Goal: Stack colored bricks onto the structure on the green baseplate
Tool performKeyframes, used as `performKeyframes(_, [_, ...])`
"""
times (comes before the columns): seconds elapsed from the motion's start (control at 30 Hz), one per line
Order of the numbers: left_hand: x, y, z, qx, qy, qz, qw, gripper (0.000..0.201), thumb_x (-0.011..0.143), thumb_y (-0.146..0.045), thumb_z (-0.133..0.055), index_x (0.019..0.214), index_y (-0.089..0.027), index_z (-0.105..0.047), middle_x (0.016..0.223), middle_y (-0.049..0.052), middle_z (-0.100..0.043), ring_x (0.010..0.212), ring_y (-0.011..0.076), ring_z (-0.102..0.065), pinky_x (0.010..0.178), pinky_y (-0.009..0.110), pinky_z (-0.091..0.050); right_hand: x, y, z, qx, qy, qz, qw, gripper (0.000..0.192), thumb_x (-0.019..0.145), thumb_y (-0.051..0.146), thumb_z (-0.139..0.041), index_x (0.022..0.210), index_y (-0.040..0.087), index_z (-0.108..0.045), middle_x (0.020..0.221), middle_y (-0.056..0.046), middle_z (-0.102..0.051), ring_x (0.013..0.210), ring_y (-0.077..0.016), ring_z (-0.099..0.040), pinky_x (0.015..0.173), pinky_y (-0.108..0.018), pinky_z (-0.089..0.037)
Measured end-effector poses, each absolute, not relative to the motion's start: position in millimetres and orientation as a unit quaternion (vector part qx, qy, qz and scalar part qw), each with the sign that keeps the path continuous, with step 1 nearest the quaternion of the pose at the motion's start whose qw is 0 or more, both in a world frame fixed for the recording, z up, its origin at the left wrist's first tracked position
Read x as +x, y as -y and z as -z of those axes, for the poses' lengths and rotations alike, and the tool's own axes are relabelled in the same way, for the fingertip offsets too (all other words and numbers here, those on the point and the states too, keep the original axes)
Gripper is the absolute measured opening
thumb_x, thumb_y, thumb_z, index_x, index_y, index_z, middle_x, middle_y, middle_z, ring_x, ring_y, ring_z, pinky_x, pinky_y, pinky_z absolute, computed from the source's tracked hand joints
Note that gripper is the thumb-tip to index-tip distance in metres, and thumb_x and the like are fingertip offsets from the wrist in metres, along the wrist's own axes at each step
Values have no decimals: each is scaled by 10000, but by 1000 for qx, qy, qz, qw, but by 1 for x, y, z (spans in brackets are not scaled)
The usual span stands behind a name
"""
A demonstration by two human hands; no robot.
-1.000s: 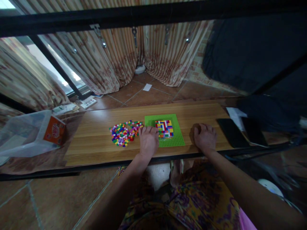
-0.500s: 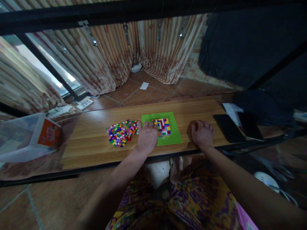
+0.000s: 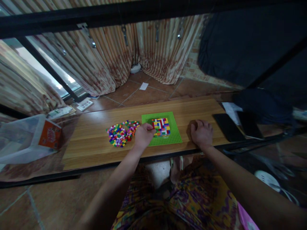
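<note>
A green baseplate (image 3: 175,134) lies on the wooden tabletop (image 3: 96,140), with a square block of many-coloured small bricks (image 3: 161,126) built on it. A loose pile of small coloured bricks (image 3: 120,133) lies to its left. My left hand (image 3: 143,135) rests on the plate's left edge, fingers curled, fingertips at the block's left side; whether it pinches a brick is hidden. My right hand (image 3: 201,133) sits on the wood right of the plate, loosely curled, holding nothing I can see.
Two dark phones (image 3: 227,127) lie at the table's right end beside white paper. A clear plastic bag with an orange box (image 3: 49,134) sits at the left end. A black bar (image 3: 144,16) crosses overhead. Curtains and tiled floor lie behind.
My left hand has shifted slightly left and back from the brick block toward the plate's left edge. My right hand has stayed in place.
</note>
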State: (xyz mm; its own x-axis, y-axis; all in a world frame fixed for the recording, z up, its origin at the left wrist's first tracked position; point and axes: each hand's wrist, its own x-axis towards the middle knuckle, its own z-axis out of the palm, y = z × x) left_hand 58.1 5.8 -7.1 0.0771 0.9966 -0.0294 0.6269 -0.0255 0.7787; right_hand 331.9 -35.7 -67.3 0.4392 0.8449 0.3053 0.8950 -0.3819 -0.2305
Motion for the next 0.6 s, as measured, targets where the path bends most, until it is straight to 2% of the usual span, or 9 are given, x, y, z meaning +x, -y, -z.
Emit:
performKeyframes(0.17, [61,-10,18,567,-619,-329,431,61,674,-179,-686,730,-158,-678,663,-11,-665,610,115,-599,607,233,-440,334,35,70,-827,527,70,180,476,921,382,-387,1241,109,-609,1267,-187,-579,1122,-328,-476,941,-466,-363])
performKeyframes(0.4, [67,-11,14,546,-640,-322,434,29,643,-153,-663,658,-168,-683,597,-26,-624,595,119,-576,577,235,-414,335,36,73,-825,529,79,182,476,917,386,-389,1235,111,-612,1271,-188,-580,1108,-330,-490,931,-463,-369])
performKeyframes(0.6, [71,-3,16,543,-660,-321,408,45,673,-154,-683,710,-178,-690,679,-8,-670,678,137,-617,663,257,-471,336,37,74,-820,538,87,176,487,920,385,-382,1236,98,-616,1250,-202,-589,1107,-338,-494,918,-460,-369])
